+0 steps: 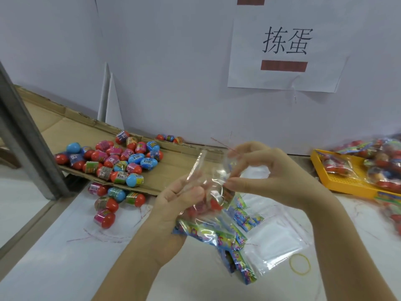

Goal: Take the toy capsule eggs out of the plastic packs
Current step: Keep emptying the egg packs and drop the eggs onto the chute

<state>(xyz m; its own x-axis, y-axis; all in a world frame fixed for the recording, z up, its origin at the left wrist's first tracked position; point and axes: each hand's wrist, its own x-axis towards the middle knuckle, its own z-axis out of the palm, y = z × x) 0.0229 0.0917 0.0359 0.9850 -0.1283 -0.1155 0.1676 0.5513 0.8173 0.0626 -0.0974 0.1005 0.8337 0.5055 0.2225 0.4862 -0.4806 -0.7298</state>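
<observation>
White desk (65,268), loose capsule eggs (121,158) piled on cardboard (65,129) over left; left hand (180,200) curls its fingers round a clear plastic pack (211,185), right hand (271,170) fingers pinch its top.

- I see a white wall (173,61) behind the fingers (251,185), evenly lit.
- A paper sign (286,46) with black characters and a red-brown bar hangs above them.
- A grey metal post (26,131) slants far to their left.
- The white counter (65,268) lies beneath them.
</observation>
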